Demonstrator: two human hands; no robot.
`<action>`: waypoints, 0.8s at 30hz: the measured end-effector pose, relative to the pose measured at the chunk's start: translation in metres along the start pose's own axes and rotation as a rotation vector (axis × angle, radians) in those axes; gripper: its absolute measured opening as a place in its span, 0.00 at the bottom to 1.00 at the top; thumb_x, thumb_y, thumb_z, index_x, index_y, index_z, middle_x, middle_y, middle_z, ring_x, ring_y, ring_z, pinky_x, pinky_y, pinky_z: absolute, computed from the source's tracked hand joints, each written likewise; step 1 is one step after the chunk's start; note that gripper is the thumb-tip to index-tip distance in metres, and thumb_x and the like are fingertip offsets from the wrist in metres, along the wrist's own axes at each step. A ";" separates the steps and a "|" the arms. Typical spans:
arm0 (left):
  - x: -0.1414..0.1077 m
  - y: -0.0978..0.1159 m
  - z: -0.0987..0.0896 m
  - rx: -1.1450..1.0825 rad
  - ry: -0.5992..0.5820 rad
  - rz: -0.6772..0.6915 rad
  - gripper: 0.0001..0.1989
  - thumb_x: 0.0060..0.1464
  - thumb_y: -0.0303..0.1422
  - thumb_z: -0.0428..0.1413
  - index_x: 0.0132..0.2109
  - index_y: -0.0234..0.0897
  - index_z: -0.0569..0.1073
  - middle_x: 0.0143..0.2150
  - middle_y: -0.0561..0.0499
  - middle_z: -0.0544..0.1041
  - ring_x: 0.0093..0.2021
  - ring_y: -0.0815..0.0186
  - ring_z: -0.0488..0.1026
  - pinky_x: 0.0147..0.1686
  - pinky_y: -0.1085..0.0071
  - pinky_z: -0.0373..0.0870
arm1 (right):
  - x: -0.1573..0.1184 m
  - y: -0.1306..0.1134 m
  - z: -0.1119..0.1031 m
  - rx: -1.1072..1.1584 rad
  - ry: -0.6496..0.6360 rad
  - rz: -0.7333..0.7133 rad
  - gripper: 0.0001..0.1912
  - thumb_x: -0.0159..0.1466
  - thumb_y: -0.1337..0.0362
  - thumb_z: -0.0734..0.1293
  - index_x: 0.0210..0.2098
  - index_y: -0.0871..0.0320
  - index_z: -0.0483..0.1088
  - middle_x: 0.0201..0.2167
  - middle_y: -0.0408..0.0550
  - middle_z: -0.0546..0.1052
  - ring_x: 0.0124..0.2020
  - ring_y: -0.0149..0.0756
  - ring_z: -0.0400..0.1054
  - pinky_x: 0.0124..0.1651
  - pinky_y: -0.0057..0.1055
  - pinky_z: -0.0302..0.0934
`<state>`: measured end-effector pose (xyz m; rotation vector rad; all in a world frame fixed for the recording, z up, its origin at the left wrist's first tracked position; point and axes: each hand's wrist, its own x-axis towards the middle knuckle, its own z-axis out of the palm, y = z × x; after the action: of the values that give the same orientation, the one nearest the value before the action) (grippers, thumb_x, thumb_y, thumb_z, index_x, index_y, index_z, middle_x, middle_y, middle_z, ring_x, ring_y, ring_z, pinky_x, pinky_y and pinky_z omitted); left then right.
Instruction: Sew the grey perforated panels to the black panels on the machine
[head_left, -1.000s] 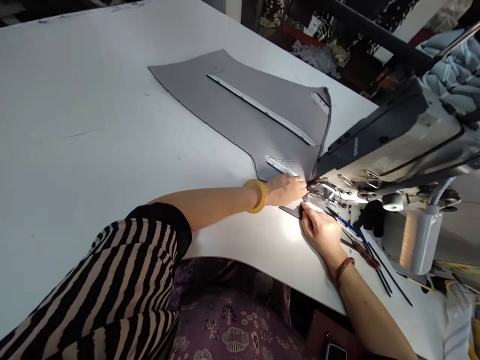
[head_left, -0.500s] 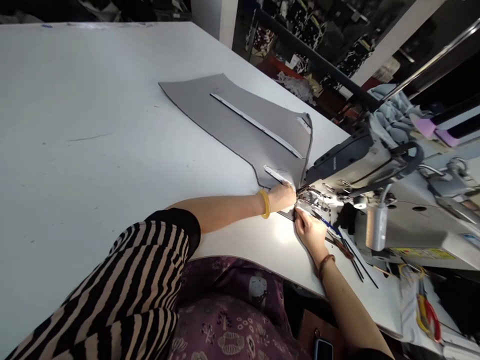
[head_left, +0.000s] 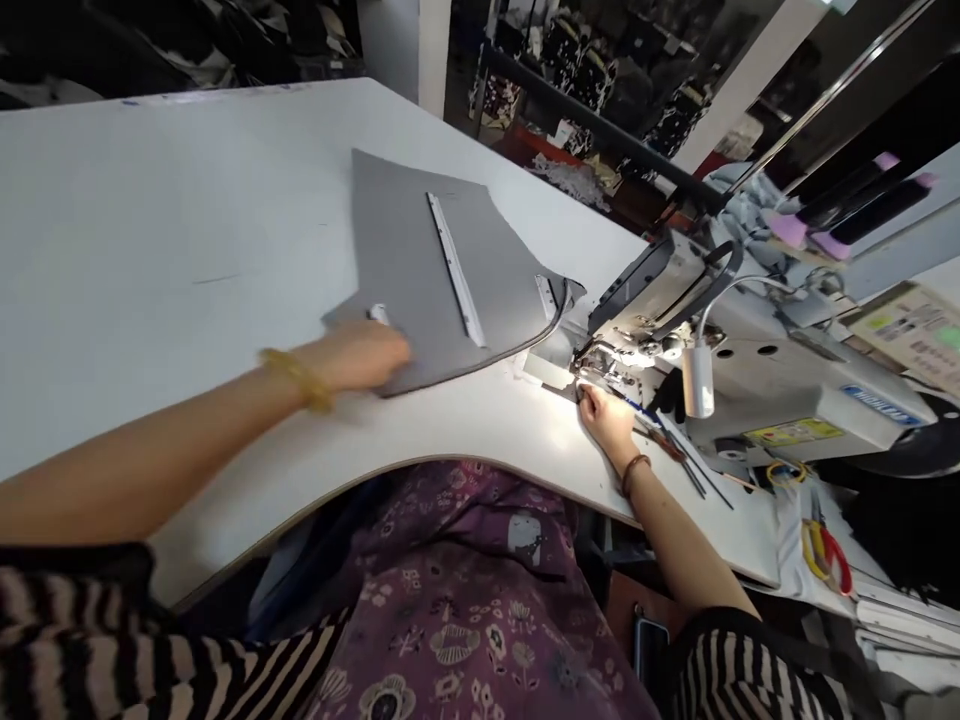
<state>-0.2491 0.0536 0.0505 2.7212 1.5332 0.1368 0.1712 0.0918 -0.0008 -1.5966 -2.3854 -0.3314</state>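
Observation:
A grey fabric panel (head_left: 420,250) with dark-edged seams and narrow white strips (head_left: 456,268) lies on the white table. My left hand (head_left: 367,355), wearing a yellow bangle, is over the panel's near left part and touches it; motion blur hides its fingers. Beside the needle area of a sewing machine (head_left: 652,320), my right hand (head_left: 609,420) has its fingers curled closed at the plate's edge. What they pinch, if anything, is hidden. The panel's dark curved edge now lies apart from the needle, to its left.
Right of my right hand lie brown-handled scissors or snips (head_left: 669,445) and dark thin rods. Red-and-yellow-handled scissors (head_left: 825,555) hang farther right. A small lamp (head_left: 698,380) lights the needle area. Thread cones (head_left: 840,240) stand behind the machine.
My left hand has moved left, away from the needle, and the fabric panel has shifted left and turned with it. My right hand stays by the needle. The view has tilted slightly.

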 end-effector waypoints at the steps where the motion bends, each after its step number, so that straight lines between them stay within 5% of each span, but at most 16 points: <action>1: -0.024 -0.008 -0.004 -0.024 0.094 -0.030 0.24 0.59 0.34 0.50 0.15 0.37 0.64 0.11 0.59 0.59 0.12 0.74 0.48 0.18 0.74 0.53 | 0.001 0.000 0.000 0.021 -0.005 -0.004 0.17 0.61 0.66 0.59 0.42 0.62 0.77 0.28 0.53 0.80 0.27 0.35 0.71 0.30 0.28 0.56; 3: -0.055 -0.005 -0.016 -0.040 0.150 -0.088 0.21 0.62 0.38 0.44 0.24 0.40 0.72 0.17 0.58 0.69 0.15 0.73 0.54 0.18 0.74 0.51 | 0.003 -0.001 0.000 0.067 -0.015 -0.016 0.18 0.62 0.65 0.58 0.42 0.63 0.76 0.29 0.55 0.79 0.27 0.36 0.69 0.30 0.29 0.56; 5: -0.061 0.020 -0.029 -0.116 0.153 -0.170 0.17 0.62 0.40 0.44 0.35 0.40 0.75 0.32 0.55 0.77 0.24 0.71 0.65 0.22 0.74 0.56 | 0.003 -0.006 0.001 0.114 -0.026 -0.033 0.19 0.64 0.63 0.56 0.42 0.62 0.76 0.31 0.55 0.78 0.29 0.36 0.68 0.31 0.30 0.55; 10: -0.025 0.086 -0.038 -0.361 -0.124 -0.368 0.18 0.52 0.48 0.55 0.35 0.37 0.73 0.36 0.50 0.76 0.32 0.65 0.71 0.29 0.72 0.62 | -0.009 -0.047 -0.003 0.278 -0.016 -0.129 0.18 0.66 0.61 0.57 0.45 0.61 0.74 0.32 0.53 0.75 0.33 0.38 0.67 0.32 0.32 0.59; 15: -0.020 0.092 -0.030 -0.435 -0.185 -0.349 0.10 0.52 0.35 0.52 0.27 0.36 0.72 0.37 0.49 0.74 0.27 0.70 0.67 0.31 0.70 0.62 | -0.009 -0.095 -0.015 0.491 0.080 -0.210 0.28 0.65 0.52 0.60 0.60 0.60 0.61 0.49 0.58 0.69 0.49 0.44 0.65 0.44 0.40 0.67; 19: -0.028 0.089 -0.035 -0.998 -0.211 -0.394 0.08 0.53 0.35 0.52 0.30 0.36 0.69 0.34 0.50 0.76 0.34 0.66 0.74 0.39 0.67 0.69 | 0.008 -0.120 -0.021 0.492 0.147 -0.333 0.29 0.66 0.52 0.60 0.63 0.59 0.57 0.54 0.60 0.66 0.57 0.48 0.60 0.57 0.49 0.61; 21: -0.033 0.085 -0.038 -1.329 -0.109 -0.445 0.09 0.56 0.38 0.51 0.31 0.37 0.65 0.33 0.49 0.77 0.36 0.65 0.76 0.43 0.63 0.71 | 0.015 -0.126 -0.024 0.494 0.131 -0.376 0.29 0.67 0.53 0.60 0.64 0.58 0.55 0.54 0.59 0.67 0.57 0.49 0.60 0.57 0.50 0.61; 24: -0.043 0.078 -0.038 -1.461 0.347 -0.599 0.07 0.58 0.36 0.49 0.35 0.38 0.62 0.38 0.48 0.77 0.39 0.66 0.77 0.48 0.61 0.71 | 0.022 -0.131 -0.030 0.449 0.162 -0.396 0.28 0.67 0.55 0.59 0.64 0.57 0.55 0.57 0.60 0.64 0.60 0.50 0.57 0.58 0.51 0.59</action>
<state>-0.2078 -0.0250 0.0896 1.1028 1.3117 1.1650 0.0440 0.0517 0.0283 -0.8710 -2.4131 0.0121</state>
